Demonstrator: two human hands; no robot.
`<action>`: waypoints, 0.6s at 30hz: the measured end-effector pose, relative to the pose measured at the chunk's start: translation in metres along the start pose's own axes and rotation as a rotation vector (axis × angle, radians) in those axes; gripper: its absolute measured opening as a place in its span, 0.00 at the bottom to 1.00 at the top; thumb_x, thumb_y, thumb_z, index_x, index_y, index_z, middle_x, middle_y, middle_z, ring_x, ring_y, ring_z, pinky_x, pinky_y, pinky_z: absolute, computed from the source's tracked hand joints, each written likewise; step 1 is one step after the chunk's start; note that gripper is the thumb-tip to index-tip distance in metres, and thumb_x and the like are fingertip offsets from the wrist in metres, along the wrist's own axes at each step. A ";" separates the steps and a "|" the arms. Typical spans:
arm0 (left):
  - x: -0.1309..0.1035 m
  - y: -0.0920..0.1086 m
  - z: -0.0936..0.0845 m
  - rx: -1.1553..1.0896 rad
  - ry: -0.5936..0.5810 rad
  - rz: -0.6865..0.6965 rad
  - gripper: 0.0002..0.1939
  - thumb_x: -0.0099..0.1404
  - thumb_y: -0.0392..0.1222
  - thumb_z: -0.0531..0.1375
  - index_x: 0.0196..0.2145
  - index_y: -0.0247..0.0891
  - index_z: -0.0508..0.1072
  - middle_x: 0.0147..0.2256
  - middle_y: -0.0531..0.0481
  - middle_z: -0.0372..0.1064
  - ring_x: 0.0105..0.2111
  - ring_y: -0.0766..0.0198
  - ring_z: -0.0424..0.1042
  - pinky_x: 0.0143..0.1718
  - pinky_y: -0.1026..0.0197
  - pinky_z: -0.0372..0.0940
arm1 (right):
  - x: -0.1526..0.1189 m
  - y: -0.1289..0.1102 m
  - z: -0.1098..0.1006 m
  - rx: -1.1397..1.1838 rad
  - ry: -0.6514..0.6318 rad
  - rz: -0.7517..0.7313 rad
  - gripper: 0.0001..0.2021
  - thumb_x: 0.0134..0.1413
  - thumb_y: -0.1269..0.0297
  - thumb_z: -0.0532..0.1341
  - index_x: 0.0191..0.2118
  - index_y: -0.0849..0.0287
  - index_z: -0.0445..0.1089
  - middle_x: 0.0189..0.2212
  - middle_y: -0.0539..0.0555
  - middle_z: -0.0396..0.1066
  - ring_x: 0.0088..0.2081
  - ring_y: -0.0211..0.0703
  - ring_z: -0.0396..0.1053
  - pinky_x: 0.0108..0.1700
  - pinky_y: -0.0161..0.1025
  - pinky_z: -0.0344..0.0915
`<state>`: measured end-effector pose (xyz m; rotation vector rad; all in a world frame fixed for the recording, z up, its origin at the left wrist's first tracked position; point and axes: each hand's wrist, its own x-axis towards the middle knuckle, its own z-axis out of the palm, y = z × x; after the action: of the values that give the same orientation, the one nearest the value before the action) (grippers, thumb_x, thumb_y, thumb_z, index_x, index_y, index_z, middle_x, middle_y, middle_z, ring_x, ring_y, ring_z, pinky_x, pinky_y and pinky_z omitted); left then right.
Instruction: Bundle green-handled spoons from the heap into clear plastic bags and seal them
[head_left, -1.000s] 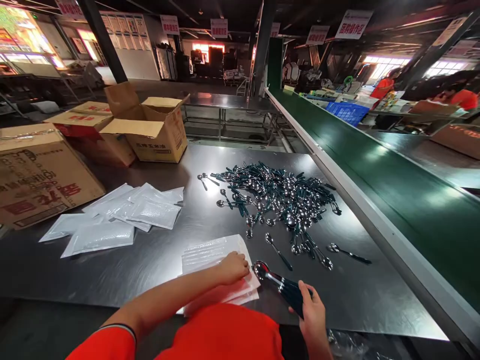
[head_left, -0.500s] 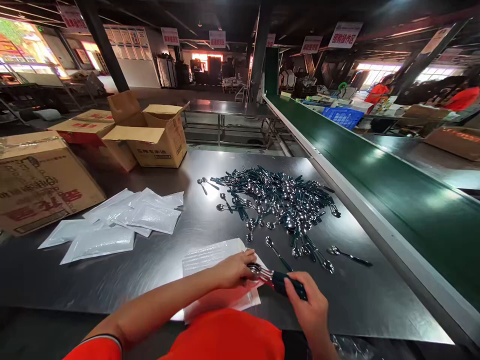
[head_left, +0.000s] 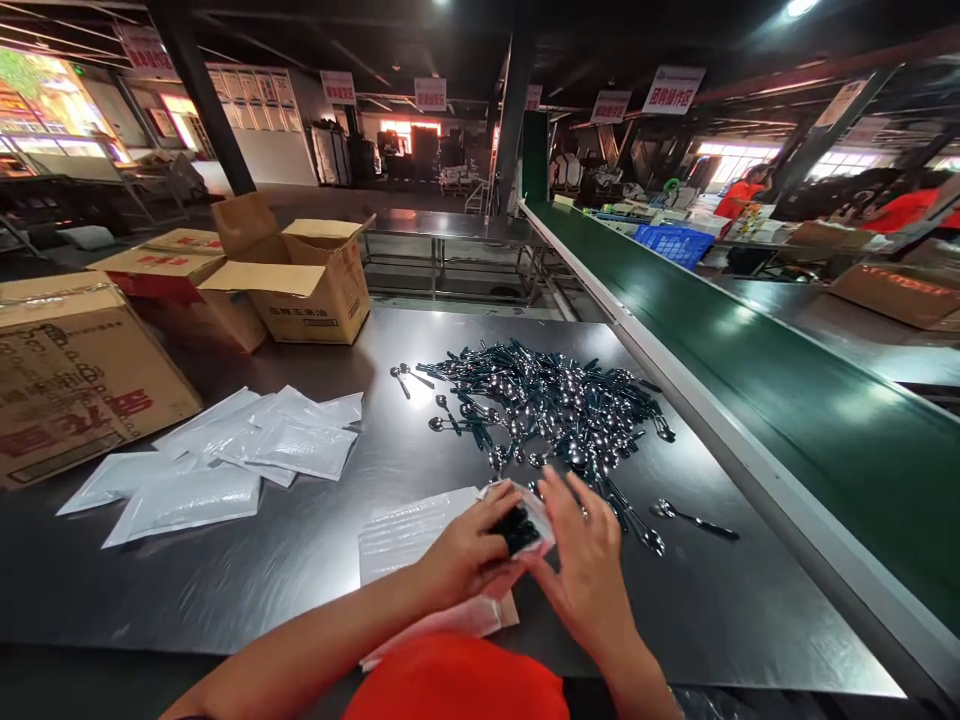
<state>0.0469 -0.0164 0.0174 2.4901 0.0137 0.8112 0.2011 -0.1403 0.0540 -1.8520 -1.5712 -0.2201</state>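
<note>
My left hand [head_left: 480, 545] is closed on the edge of a white padded mailer [head_left: 544, 527], holding its mouth apart. Dark green handles of a bundle of spoons [head_left: 517, 530] show inside that mouth; their heads are hidden in the mailer. Close against the mailer's right side is my right hand [head_left: 589, 565], its fingers spread and nothing in its grasp. Under my left forearm lie more flat white mailers [head_left: 409, 530]. Just beyond both hands spreads a large heap of spoons [head_left: 555, 390] with steel heads and dark handles.
Several filled white mailers [head_left: 202, 495] lie overlapping on the steel table [head_left: 315, 560] at the left. Behind them stand an open cardboard box [head_left: 315, 305] and other cartons. A lone spoon [head_left: 694, 520] rests at the right, near the green conveyor belt [head_left: 720, 340].
The bundle of spoons that my right hand held has gone into the mailer, handles at the mouth. My right hand has let go and its fingers have spread.
</note>
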 end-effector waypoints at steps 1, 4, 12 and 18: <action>0.003 0.002 -0.006 -0.001 0.052 -0.005 0.16 0.66 0.43 0.54 0.27 0.33 0.76 0.63 0.35 0.55 0.65 0.47 0.49 0.62 0.43 0.54 | 0.000 0.002 -0.003 0.047 0.052 0.052 0.32 0.55 0.44 0.57 0.61 0.54 0.58 0.59 0.62 0.61 0.62 0.62 0.53 0.60 0.62 0.50; 0.007 0.012 -0.021 0.023 0.115 0.057 0.13 0.66 0.40 0.55 0.26 0.34 0.74 0.62 0.35 0.56 0.65 0.48 0.49 0.63 0.44 0.54 | -0.008 0.012 0.000 0.433 0.023 0.267 0.37 0.55 0.49 0.58 0.66 0.53 0.46 0.64 0.60 0.53 0.64 0.55 0.52 0.62 0.57 0.52; 0.011 0.038 -0.036 0.023 0.204 0.205 0.09 0.67 0.40 0.55 0.31 0.35 0.73 0.53 0.37 0.70 0.62 0.53 0.57 0.61 0.52 0.59 | -0.031 0.000 0.058 0.782 -0.181 0.645 0.14 0.39 0.53 0.65 0.30 0.57 0.76 0.31 0.59 0.78 0.35 0.55 0.75 0.41 0.49 0.72; 0.010 0.036 -0.057 0.017 0.208 0.123 0.04 0.66 0.37 0.56 0.35 0.36 0.71 0.38 0.42 0.77 0.55 0.58 0.67 0.58 0.57 0.63 | -0.034 -0.016 0.063 0.813 -0.110 0.558 0.18 0.49 0.45 0.60 0.30 0.54 0.77 0.29 0.57 0.77 0.34 0.54 0.75 0.42 0.46 0.73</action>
<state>0.0181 -0.0192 0.0789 2.4303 -0.0604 1.1224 0.1588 -0.1294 -0.0051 -1.5466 -0.9201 0.6829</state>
